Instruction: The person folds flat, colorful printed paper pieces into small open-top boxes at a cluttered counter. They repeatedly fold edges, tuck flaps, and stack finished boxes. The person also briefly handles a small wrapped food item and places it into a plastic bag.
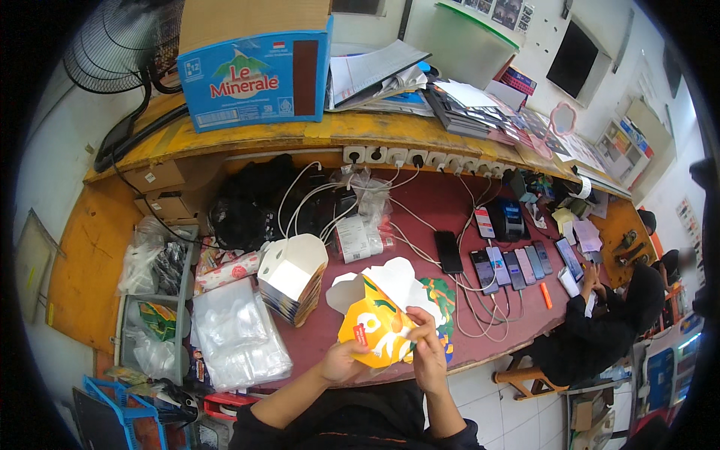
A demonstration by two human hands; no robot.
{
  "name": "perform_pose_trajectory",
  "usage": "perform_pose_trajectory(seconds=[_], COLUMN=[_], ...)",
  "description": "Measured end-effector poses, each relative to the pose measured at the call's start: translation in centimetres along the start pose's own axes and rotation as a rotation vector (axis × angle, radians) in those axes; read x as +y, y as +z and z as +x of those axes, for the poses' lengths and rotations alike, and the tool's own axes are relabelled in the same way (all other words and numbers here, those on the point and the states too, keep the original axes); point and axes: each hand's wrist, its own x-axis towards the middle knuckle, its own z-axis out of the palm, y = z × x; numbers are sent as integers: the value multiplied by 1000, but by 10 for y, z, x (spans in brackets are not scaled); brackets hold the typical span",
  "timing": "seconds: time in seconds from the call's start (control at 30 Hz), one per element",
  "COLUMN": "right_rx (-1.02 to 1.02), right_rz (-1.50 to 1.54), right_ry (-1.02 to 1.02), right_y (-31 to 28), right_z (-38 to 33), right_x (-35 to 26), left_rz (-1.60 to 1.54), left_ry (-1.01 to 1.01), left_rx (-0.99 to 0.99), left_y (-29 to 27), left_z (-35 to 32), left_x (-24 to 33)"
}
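Note:
A yellow paper food box (379, 322) with green and white print and white scalloped flaps is held up over the near edge of the table. Its lower left side rests in my left hand (345, 364), thumb on the printed face. On its right, my right hand (429, 349) pinches the edge of a panel between thumb and fingers. Behind it, a green and orange patterned piece (441, 300) lies on the table, partly covered. To the left stands a stack of nested paper boxes (296, 270), white inside. Flat clear plastic bags (238, 334) are piled beside the stack.
Several phones (514, 268) and white charging cables (472, 300) lie on the red tabletop (405, 195). A power strip (416, 157) runs below the shelf, which bears a blue carton (255, 75). Grey bins (154, 330) stand at left. Another person (607, 322) sits at right.

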Motion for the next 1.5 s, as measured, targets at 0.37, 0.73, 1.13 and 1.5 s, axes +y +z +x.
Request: perform_pose_trajectory(seconds=[0.37,0.73,1.13,1.5], right_rx=[-255,-297,-282,86], right_rz=[-463,-764,-808,-470], right_ry=[92,-460,-554,234], right_y=[-26,-22,-18,-19], right_z=[25,21,-2,19], right_x=[-8,-11,-1,33], left_rz=[127,156,293,2181], left_ry=[-477,-332,-207,107], left_rx=[158,291,276,-178], left_y=[-22,-13,-5,28], left_z=[-13,-9,-7,35], left_x=[-4,24,35,26])
